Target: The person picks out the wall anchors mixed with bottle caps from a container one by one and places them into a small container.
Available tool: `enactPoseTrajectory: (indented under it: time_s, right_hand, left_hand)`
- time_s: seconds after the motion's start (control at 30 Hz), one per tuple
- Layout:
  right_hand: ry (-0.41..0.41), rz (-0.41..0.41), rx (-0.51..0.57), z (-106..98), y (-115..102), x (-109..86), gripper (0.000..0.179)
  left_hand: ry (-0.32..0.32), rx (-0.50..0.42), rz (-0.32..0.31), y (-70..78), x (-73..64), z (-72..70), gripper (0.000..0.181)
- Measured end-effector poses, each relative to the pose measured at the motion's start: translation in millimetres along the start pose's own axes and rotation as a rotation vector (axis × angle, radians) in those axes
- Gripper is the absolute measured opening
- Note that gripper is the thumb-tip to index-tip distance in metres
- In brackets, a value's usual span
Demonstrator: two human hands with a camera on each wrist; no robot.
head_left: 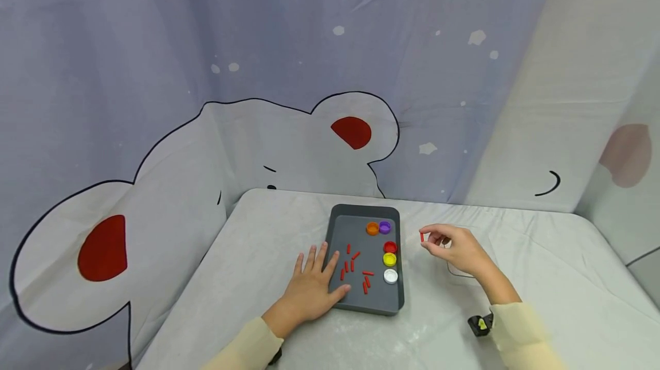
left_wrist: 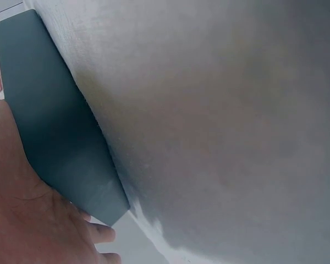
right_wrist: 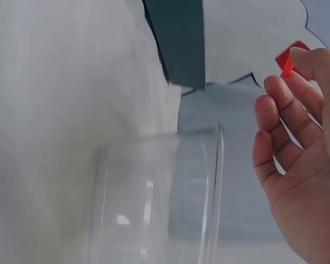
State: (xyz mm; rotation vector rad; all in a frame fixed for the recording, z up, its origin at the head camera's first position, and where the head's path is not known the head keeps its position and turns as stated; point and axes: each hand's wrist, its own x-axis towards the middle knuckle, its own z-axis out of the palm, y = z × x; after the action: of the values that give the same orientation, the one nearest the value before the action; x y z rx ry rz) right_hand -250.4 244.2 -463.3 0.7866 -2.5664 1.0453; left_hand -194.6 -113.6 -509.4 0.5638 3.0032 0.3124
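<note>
My right hand (head_left: 460, 248) pinches a small red stick (head_left: 421, 237) between thumb and forefinger, to the right of the grey tray (head_left: 344, 225). In the right wrist view the stick (right_wrist: 287, 67) stands roughly upright at the fingertips, the other fingers loosely bent. Below that hand is a clear see-through container (right_wrist: 154, 192). My left hand (head_left: 309, 292) rests on the tray's left rim with its fingers spread. Several red sticks (head_left: 353, 266) lie scattered on the tray floor beside it. The left wrist view shows that hand (left_wrist: 33, 220) against the tray's outer wall.
Along the tray's right side lie small round caps: orange (head_left: 372, 228), purple (head_left: 384, 227), red (head_left: 390, 247), yellow (head_left: 389, 259) and white (head_left: 391, 276). A white cloth (head_left: 258, 244) covers the table. Behind it hangs a printed curtain (head_left: 289, 72).
</note>
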Motion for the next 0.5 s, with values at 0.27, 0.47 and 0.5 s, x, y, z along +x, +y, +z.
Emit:
enactPoseTrajectory:
  time_s: [0.27, 0.47, 0.5]
  right_hand:
    - [0.003, 0.093, -0.007, -21.4, 12.6, -15.6, 0.023]
    - [0.009, 0.136, -0.016, -34.0, 19.3, -22.8, 0.025]
    - [0.013, 0.14, -0.02, -35.6, 20.6, -23.6, 0.025]
  left_hand:
    - [0.016, 0.007, 0.012, -2.7, 1.0, 4.0, 0.084]
    - [0.017, -0.01, 0.015, -1.9, 0.7, 2.4, 0.082]
    - [0.017, -0.011, 0.015, -1.6, 0.6, 1.9, 0.082]
